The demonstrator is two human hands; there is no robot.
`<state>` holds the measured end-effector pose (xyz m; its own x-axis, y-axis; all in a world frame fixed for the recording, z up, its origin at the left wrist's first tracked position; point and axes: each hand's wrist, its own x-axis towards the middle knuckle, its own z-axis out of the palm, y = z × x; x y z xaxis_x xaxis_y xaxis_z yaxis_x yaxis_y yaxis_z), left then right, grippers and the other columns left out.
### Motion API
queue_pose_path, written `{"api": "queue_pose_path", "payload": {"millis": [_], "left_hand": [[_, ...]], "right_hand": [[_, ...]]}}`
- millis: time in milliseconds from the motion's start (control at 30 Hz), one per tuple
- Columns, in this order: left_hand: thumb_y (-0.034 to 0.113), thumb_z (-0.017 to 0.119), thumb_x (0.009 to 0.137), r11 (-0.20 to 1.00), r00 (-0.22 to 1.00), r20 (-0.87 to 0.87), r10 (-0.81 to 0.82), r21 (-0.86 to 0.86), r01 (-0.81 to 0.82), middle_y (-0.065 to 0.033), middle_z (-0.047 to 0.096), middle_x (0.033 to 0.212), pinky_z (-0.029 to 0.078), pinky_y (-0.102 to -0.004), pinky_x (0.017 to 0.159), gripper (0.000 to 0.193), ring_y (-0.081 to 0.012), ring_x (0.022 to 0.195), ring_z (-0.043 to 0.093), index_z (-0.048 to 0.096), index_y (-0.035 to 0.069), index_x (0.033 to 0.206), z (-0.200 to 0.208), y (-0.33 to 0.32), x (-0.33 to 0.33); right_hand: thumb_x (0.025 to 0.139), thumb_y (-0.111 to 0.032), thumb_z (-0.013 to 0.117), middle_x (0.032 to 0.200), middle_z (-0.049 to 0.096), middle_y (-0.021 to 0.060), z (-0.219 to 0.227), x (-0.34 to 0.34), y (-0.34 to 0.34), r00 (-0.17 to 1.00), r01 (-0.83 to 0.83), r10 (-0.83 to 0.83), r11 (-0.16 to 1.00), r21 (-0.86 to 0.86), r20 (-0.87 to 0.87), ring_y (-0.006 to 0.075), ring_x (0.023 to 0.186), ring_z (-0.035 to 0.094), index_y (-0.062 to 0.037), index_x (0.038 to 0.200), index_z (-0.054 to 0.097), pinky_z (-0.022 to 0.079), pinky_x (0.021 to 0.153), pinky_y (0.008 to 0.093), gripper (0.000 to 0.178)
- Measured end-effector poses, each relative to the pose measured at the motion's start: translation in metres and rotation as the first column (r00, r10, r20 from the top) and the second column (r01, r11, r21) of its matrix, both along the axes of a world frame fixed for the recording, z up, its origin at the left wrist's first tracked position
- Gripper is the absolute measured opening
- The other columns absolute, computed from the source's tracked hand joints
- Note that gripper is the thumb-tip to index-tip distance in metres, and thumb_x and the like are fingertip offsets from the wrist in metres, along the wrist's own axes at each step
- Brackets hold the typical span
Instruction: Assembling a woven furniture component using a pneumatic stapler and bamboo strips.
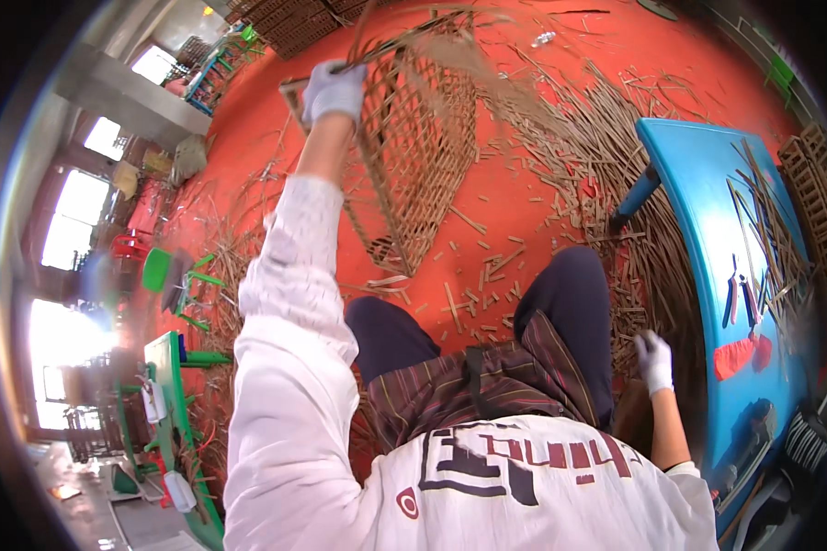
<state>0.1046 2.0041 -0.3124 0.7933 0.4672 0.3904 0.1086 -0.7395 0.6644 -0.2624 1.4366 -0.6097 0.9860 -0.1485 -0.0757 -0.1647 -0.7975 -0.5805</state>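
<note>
Nearest, your white shirt (524,473) bears large dark lettering. Your left hand (334,92) has its fingers closed on a lattice basket (415,174) over the strip-littered red floor (257,110). Your right hand (654,361) is beside the blue surface (680,184)'s left edge, fingers curled, contents unclear. Bright windows (78,218) stand left.

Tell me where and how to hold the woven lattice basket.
Grip the woven lattice basket by its upper rim, probably best reaching forward from the person's side: that edge looks narrow enough for the left hand, which holds it, while the rest is broad latticework.
</note>
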Motion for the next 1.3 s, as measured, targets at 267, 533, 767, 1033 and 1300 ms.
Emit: {"api": "queue_pose_path", "payload": {"millis": [267,533,767,1033,1300], "left_hand": [[0.042,0.07,0.087,0.995,0.994,-0.105,0.042,0.094,-0.032,-0.0117,0.066,0.125,0.03,-0.0575,0.112,0.043,-0.0308,0.126,0.056,0.062,0.025,0.126,0.051,-0.145,0.011],[0.043,0.065,0.089,0.993,0.995,-0.083,-0.05,0.107,0.058,-0.0125,0.068,0.123,0.031,-0.0554,0.112,0.044,-0.0287,0.121,0.06,0.06,0.025,0.129,0.064,-0.174,0.019],[0.032,0.067,0.094,0.884,0.737,0.502,-0.453,0.142,0.446,-0.0118,0.072,0.108,0.053,-0.0374,0.081,0.053,-0.0268,0.092,0.069,0.055,0.01,0.14,0.023,-0.131,0.007],[0.03,0.067,0.096,0.958,0.985,0.141,-0.1,-0.253,0.133,-0.0118,0.066,0.114,0.049,-0.0344,0.096,0.044,-0.0235,0.107,0.063,0.062,0.003,0.131,-0.194,0.034,-0.074],[0.033,0.052,0.103,0.871,0.92,0.043,-0.389,-0.307,0.383,-0.0135,0.069,0.12,0.043,-0.0422,0.101,0.039,-0.0293,0.114,0.061,0.065,0.007,0.128,-0.267,0.013,-0.066]], "right_hand": [[0.096,-0.011,0.065,0.101,0.07,0.0148,0.177,0.165,0.161,0.829,-0.484,0.311,0.815,0.319,0.464,0.026,0.09,0.069,0.0024,0.106,0.067,0.053,0.082,0.0328,0.017],[0.089,-0.054,0.065,0.117,0.067,0.0228,0.157,0.295,0.351,0.933,-0.311,0.248,0.92,0.237,0.262,0.0393,0.107,0.066,-0.0005,0.128,0.057,0.05,0.096,0.0449,0.066],[0.095,-0.051,0.062,0.104,0.073,0.0201,0.13,0.354,0.376,0.979,0.008,-0.081,0.932,0.363,0.188,0.0373,0.101,0.068,-0.0032,0.116,0.064,0.05,0.089,0.043,0.053],[0.093,-0.06,0.054,0.109,0.072,0.0229,0.141,0.402,0.338,0.976,0.053,-0.145,0.882,0.468,0.163,0.0369,0.108,0.068,-0.0017,0.123,0.062,0.051,0.095,0.0429,0.066],[0.095,-0.045,0.063,0.073,0.065,0.0049,0.141,0.426,0.323,0.942,0.005,-0.276,0.578,0.816,0.19,0.0134,0.064,0.06,0.0,0.097,0.068,0.047,0.061,0.0318,0.045]]}}
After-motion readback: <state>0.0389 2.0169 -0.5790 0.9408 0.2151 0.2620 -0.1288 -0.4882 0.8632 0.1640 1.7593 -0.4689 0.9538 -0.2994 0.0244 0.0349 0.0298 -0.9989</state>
